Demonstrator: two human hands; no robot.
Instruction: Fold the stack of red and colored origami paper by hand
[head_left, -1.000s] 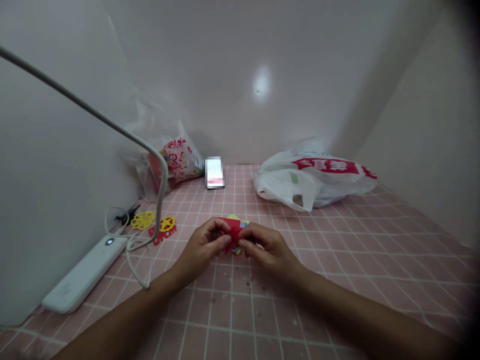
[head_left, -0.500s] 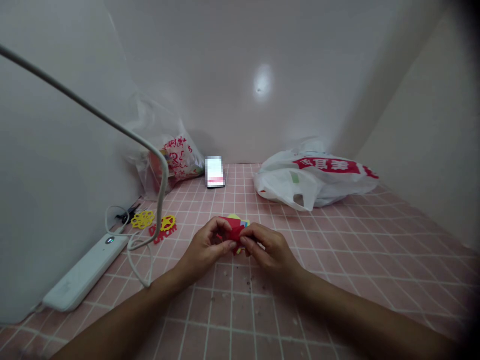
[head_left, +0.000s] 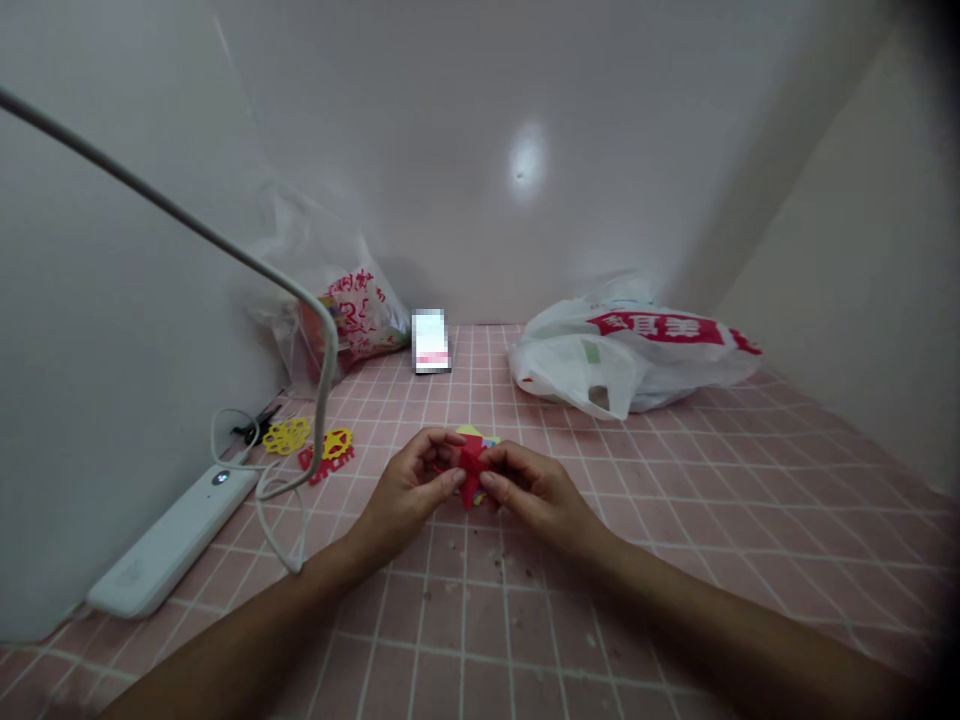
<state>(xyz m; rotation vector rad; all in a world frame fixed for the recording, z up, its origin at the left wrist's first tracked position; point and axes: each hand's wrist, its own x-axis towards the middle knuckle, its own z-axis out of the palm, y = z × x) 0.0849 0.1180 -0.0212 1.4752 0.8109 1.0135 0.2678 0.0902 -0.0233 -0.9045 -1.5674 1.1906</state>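
A small red folded piece (head_left: 471, 468), thin like paper or felt, is pinched between both hands above the tiled surface. My left hand (head_left: 421, 478) grips its left side between thumb and fingers. On the opposite side, the thumb and fingertips of my right hand (head_left: 529, 482) close on it. Behind the red piece lie yellow and blue bits (head_left: 489, 440), mostly covered by it and my fingers, so I cannot tell their shape.
At left are a white power bank (head_left: 176, 540), a looping white cable (head_left: 330, 360), yellow cut-out shapes (head_left: 286, 437) and red lettering (head_left: 330, 466). Farther back stand a clear bag (head_left: 367, 320), a phone (head_left: 430, 342) and a white plastic bag (head_left: 637, 360).
The red piece has turned and its shape between my fingers looks narrower and more upright. Both hands stay in nearly the same place, still pinching.
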